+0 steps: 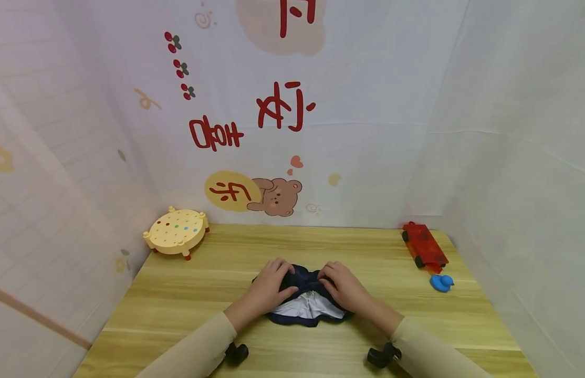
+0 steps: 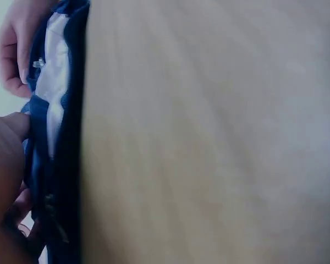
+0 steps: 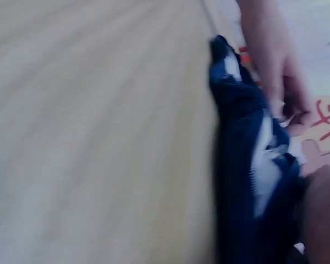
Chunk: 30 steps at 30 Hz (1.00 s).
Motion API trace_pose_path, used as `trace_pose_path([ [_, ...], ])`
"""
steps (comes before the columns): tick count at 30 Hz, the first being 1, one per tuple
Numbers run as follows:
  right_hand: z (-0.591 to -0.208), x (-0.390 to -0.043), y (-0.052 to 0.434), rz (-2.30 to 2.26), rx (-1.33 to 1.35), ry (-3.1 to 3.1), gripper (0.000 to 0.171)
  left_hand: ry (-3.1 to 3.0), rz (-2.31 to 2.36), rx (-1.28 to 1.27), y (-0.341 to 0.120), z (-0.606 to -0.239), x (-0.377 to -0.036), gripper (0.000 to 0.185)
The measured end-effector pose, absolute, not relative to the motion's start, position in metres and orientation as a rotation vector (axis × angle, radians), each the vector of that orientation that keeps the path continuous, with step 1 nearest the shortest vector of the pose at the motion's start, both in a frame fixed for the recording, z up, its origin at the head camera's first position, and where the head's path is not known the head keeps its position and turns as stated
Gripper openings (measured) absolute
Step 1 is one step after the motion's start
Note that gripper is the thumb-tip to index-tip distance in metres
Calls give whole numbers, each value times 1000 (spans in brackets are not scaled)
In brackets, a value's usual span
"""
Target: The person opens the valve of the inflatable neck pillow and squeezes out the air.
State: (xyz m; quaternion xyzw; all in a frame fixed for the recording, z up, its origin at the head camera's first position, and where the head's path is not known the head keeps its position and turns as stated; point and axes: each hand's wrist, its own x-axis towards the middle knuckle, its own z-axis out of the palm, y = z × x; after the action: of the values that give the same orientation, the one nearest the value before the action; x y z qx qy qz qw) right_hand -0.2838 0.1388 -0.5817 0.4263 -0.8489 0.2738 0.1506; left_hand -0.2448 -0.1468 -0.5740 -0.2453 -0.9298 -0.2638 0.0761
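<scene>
A navy fabric zippered pouch (image 1: pixel 304 317) lies on the table in front of me, its mouth spread wide and its white lining (image 1: pixel 309 305) showing. My left hand (image 1: pixel 270 286) grips its left side, thumb and fingers bent over the dark cloth. On the opposite side my right hand (image 1: pixel 345 287) holds the cloth in the same way. A small metal zipper pull (image 2: pixel 39 63) shows by the lining in the left wrist view. Zipper teeth (image 3: pixel 254 181) run along the opening in the right wrist view. The fingers under the cloth are partly hidden.
At the table's back left stands a round cream pegboard toy (image 1: pixel 176 231) on short legs. A red toy car (image 1: pixel 425 245) sits at the back right, with a blue toy duck (image 1: pixel 441 283) just in front of it. White printed curtains (image 1: pixel 368 157) enclose the wooden table (image 1: pixel 217 310).
</scene>
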Motion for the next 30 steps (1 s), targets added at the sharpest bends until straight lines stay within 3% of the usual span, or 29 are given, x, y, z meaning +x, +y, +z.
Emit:
trace_pose_path([
  [7,-569,-278,142,603,1160,-2711,25,-2944,-781,-674,-152,-573,-243,68],
  [12,-569,-270,144,365,1074,-2818,57,-3030,-671,-643,-154,-574,-239,93],
  [19,-570,-273,146,197,754,-2912,98,-3087,-557,-473,-149,-563,-242,135],
  [22,-571,-274,149,203,668,-2878,107,-3072,-508,-383,-146,-557,-240,145],
  [25,-571,-268,149,317,802,-2665,94,-2950,-433,-393,-140,-552,-229,130],
  [30,-572,-252,145,363,1111,-2317,36,-2737,-358,-671,-126,-542,-212,44],
])
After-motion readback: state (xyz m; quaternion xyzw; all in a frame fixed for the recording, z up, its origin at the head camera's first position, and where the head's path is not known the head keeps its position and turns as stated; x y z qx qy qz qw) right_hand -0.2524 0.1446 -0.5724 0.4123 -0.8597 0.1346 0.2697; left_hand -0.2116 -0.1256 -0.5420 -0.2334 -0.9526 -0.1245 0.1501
